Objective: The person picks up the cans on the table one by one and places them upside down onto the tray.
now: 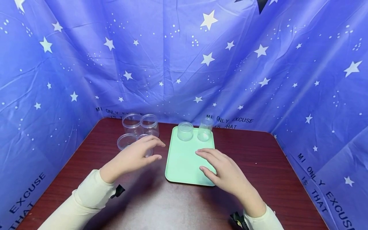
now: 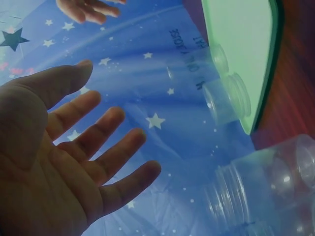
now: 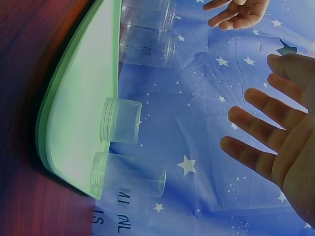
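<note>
Two clear plastic jars stand mouth-down at the far end of a light green tray point(image 1: 187, 163): a short jar point(image 1: 185, 131) and, to its right, a taller jar point(image 1: 205, 130). My right hand point(image 1: 225, 171) hovers over the tray's right edge, fingers loosely extended and holding nothing. To the left of the tray, my left hand point(image 1: 135, 156) is held over the table, thumb and fingers spread apart with nothing between them. Several more clear jars point(image 1: 132, 123) stand mouth-up just behind the left hand, which partly hides the nearer ones. The left palm point(image 2: 64, 172) shows bare in the left wrist view.
The dark red wood table point(image 1: 247, 153) has a glossy patch of light near its front. A blue star-printed cloth point(image 1: 178, 57) hangs close behind the table and along both sides. Jars and tray are near the table's back edge.
</note>
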{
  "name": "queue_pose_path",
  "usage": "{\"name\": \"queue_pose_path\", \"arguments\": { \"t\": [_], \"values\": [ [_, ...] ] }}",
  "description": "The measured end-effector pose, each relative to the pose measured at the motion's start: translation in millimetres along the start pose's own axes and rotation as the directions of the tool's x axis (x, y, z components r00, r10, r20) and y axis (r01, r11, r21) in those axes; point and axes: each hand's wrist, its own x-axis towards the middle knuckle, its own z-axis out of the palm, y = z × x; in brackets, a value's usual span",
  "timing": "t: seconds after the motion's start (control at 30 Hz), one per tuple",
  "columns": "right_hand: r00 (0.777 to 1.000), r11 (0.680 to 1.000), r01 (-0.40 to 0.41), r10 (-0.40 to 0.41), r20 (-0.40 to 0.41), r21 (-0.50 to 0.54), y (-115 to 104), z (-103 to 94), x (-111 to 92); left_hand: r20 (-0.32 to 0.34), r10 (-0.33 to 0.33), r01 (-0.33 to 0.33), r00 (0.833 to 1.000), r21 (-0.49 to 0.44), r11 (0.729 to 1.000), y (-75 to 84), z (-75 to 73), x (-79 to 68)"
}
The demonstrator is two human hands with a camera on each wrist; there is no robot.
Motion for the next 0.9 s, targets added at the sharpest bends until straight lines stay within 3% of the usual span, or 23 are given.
{"name": "queue_pose_path", "arguments": {
  "t": [0.23, 0.53, 0.9],
  "values": [
    [1.0, 1.0, 0.001, 0.0, 0.013, -0.004, 1, 1.2, -1, 0.048, -0.02, 0.02, 0.999, 0.004, 1.0, -9.7, -11.0, 7.6],
    [1.0, 1.0, -0.001, 0.001, 0.03, -0.004, 2, 3.2, 0, 0.084, -0.062, 0.053, 0.995, 0.103, 0.993, -28.4, -22.1, 18.8],
    [1.0, 1.0, -0.009, 0.01, 0.025, -0.026, 1, 1.9, -1, 0.179, -0.125, 0.098, 0.976, 0.152, 0.983, -48.1, -28.3, 30.2]
  ]
}}
